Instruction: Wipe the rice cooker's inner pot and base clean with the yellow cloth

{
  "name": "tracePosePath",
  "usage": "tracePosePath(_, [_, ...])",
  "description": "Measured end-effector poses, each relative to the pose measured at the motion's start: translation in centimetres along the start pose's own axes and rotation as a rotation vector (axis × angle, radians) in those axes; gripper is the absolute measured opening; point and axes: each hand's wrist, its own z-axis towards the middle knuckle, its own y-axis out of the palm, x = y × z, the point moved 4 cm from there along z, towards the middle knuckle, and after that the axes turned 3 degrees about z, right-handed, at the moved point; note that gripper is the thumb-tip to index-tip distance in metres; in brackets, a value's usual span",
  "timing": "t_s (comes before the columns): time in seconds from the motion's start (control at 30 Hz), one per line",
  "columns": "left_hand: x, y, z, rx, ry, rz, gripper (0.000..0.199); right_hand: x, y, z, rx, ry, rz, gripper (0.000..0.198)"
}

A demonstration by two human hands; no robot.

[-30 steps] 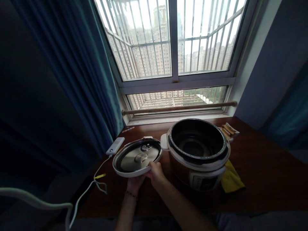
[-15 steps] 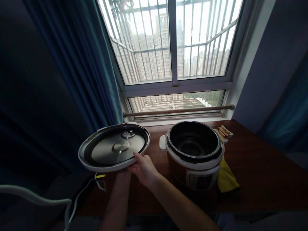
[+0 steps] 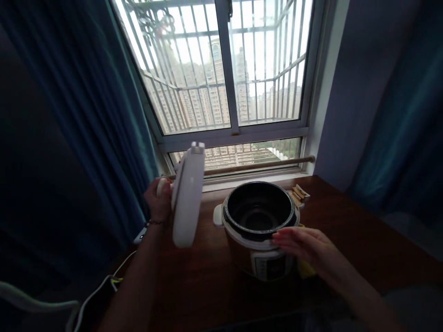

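My left hand (image 3: 159, 198) is closed round the handle of a white pressure cooker lid (image 3: 189, 198), which stands on edge in the air left of the cooker. Only the lid's rim and part of its outer side show. The electric pressure cooker (image 3: 238, 249) rests on the table with its dark inner pot (image 3: 258, 210) uncovered. At the cooker's front right rim is my right hand (image 3: 306, 242), fingers stretched out and together, holding nothing. Whether its fingertips touch the rim I cannot tell. Partly hidden behind that hand lies a yellow cloth (image 3: 305, 268).
The brown wooden table (image 3: 353, 230) reaches up to a barred window (image 3: 224, 92). A white cable (image 3: 93, 293) runs along the left side. Blue curtains (image 3: 86, 106) hang at the left, and a rail (image 3: 256, 166) crosses the window's lower part.
The lid has turned from showing its metal underside to standing on edge. My right hand has let go of it and moved right to the cooker. The view has shifted slightly right.
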Motion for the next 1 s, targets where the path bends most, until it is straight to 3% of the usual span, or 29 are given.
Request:
tracePosePath(0.1, [1.7,1.6,0.6,-0.024,0.09,-0.036,0.031,-2.2,-4.1,0.1,0.102,-0.075,-0.074,0.029])
tracePosePath(0.2, [5.4,3.6,1.0,-0.12,0.311,-0.032,0.026,-4.5,-6.8,0.9,0.201,-0.195,-0.153,0.025])
tracePosePath(0.37, [11.9,7.3,1.2,-0.339,0.673,-0.07,0.03,-8.2,-9.1,4.2,0.287,-0.31,-0.335,0.029])
tracePosePath(0.5, [15.1,10.1,1.0,-0.481,0.889,-0.045,0.032,-10.0,-10.0,7.5,0.293,-0.365,-0.454,0.036])
tracePosePath(0.63, [16.7,12.0,0.7,-0.528,0.973,-0.052,0.03,-10.3,-8.9,8.2,0.2,-0.405,-0.743,0.037])
tracePosePath(0.8, [17.4,13.8,0.4,-0.579,0.981,-0.057,0.029,-9.1,-7.0,6.1,0.078,-0.512,-1.103,0.04])
tracePosePath(0.9, [17.7,14.9,0.1,-0.62,0.986,-0.026,0.028,-8.1,-7.4,5.7,0.054,-0.576,-1.222,0.053])
tracePosePath(1.0, [18.0,15.8,-0.2,-0.646,0.987,-0.007,0.028,-7.6,-8.7,6.3,0.076,-0.607,-1.279,0.052])
